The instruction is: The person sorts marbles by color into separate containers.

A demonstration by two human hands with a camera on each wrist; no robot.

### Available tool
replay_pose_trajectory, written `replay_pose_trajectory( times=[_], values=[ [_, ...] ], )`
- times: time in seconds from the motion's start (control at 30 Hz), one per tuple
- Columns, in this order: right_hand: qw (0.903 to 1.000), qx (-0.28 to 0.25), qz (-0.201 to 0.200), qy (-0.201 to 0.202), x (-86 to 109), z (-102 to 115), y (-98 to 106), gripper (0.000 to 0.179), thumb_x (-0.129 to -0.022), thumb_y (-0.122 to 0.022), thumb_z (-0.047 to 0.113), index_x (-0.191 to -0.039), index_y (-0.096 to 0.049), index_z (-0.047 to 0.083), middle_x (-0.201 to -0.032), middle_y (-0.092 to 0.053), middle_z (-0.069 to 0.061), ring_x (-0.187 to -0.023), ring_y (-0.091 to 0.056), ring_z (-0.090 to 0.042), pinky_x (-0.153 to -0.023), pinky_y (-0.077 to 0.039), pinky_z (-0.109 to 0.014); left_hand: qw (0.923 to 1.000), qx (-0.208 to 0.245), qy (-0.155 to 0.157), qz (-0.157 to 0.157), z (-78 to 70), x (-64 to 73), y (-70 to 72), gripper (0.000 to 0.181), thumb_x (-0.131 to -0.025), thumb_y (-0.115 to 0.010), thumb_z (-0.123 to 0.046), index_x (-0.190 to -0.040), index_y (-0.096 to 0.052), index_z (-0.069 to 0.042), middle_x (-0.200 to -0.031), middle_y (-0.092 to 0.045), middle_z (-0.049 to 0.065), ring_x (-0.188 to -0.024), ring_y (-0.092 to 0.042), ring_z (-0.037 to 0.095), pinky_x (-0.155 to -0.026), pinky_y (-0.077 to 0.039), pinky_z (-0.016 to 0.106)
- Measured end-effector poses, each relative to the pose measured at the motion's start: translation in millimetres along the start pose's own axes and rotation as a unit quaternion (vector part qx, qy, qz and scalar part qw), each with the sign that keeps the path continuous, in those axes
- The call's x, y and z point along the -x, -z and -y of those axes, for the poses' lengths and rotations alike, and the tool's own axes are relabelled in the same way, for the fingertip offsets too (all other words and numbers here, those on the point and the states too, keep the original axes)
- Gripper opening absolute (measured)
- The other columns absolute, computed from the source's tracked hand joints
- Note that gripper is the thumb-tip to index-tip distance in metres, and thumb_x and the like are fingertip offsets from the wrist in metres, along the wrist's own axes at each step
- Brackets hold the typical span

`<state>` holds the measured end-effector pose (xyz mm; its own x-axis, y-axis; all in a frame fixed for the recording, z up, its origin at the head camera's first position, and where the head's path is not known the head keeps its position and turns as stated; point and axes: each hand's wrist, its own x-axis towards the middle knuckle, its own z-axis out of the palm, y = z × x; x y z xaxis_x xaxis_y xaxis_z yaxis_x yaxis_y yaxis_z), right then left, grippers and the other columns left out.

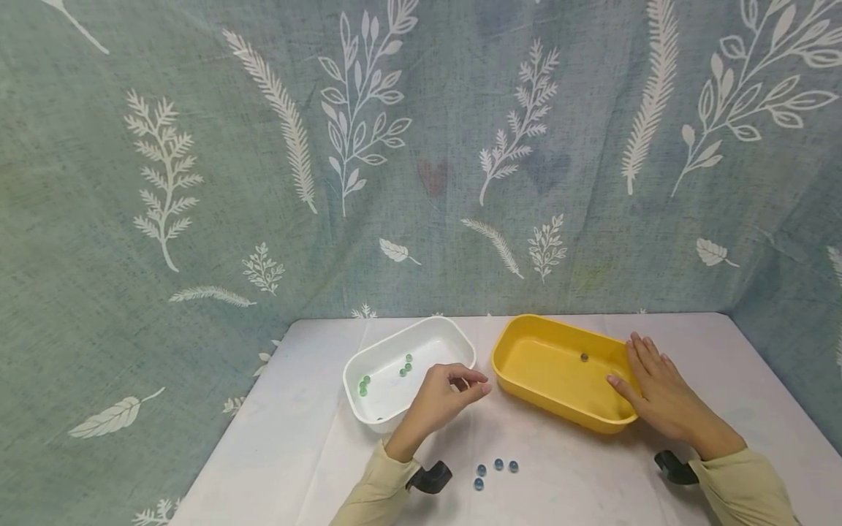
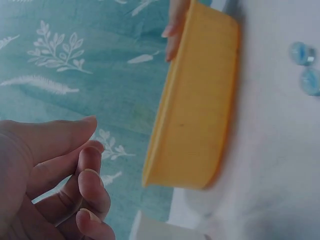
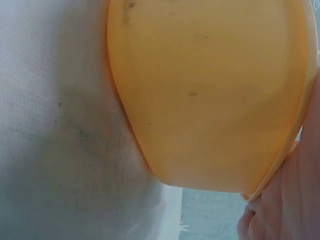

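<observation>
My left hand [image 1: 450, 394] hangs between the white tub [image 1: 356, 359] and the yellow tub [image 1: 559, 415]. Its thumb and index fingertip come close together while the other fingers curl; I cannot tell whether a small thing is pinched there. My right hand [image 1: 667, 391] rests on the yellow tub's right rim, fingers fairly straight and thumb reaching over the inside. Inside that tub lies one dark marble [image 1: 584, 357]. Several green marbles [image 1: 408, 367] lie in the white tub. Several blue marbles [image 1: 498, 464] sit on the table in front, two of them in the left wrist view.
Both tubs stand side by side on a white-covered table [image 1: 263, 467], a narrow gap between them. Behind and beside the table hangs a blue-green cloth [image 1: 434, 241] with white leaf prints. A black wrist mount [image 1: 430, 478] sits below the left hand, another [image 1: 675, 467] below the right.
</observation>
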<state>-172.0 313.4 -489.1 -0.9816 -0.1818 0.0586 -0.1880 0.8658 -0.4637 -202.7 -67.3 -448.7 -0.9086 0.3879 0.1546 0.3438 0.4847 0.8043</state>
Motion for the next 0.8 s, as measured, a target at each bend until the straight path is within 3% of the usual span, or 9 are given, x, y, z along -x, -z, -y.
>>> replay_pose_trajectory(
  times=[0.5, 0.8],
  values=[
    [1.0000, -0.001, 0.002, -0.005, 2.4, 0, -2, 0.093, -0.108, -0.041, 0.055, -0.160, -0.006, -0.013, -0.170, 0.001, -0.034, -0.158, 0.004, -0.052, -0.127, 0.006, -0.067, 0.9994, 0.001, 0.016, 0.032, 19.9, 25.9, -8.7, 0.026, -0.089, -0.080, -0.026, -0.101, -0.082, -0.003, -0.082, -0.073, 0.002, -0.070, -0.057, 0.001, -0.061, -0.046, 0.015],
    [1.0000, -0.004, 0.002, -0.005, -0.7, 1, -1, 0.092, -0.108, -0.041, 0.054, -0.160, -0.006, -0.013, -0.170, 0.003, -0.034, -0.158, 0.006, -0.052, -0.127, 0.006, -0.067, 0.9994, 0.003, -0.001, 0.034, 25.0, 31.8, -14.2, 0.025, -0.089, -0.080, -0.024, -0.100, -0.081, -0.001, -0.079, -0.072, 0.004, -0.066, -0.056, 0.000, -0.058, -0.044, 0.014]
  ],
)
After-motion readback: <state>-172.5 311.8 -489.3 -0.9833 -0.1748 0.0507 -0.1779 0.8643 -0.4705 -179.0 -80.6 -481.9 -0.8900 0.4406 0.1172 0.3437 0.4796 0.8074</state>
